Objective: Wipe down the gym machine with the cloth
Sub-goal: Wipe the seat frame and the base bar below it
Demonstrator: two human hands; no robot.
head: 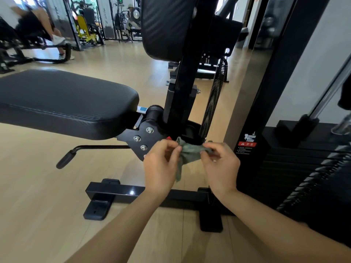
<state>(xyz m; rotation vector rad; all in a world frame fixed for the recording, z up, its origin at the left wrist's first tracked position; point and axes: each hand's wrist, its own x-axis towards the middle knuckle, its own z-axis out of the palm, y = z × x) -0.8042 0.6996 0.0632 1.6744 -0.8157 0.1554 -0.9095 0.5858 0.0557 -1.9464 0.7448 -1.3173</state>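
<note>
Both hands, L [160, 166] & R [220, 166], are pinching cloth [188, 153] stretched btwn them, just below machine [182, 103] pivot.

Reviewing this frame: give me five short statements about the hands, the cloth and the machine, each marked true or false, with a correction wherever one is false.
1. Both the left hand and the right hand pinch the cloth. True.
2. The cloth lies spread flat on the seat pad. False: it is held up between the hands near the pivot, off the pad.
3. A coil spring stands right of the black upright post. True.
4. The lever with the grip points to the right. False: it sticks out to the left, below the seat pad.
5. A warning sticker with a red band is on the right-hand column. True.
</note>
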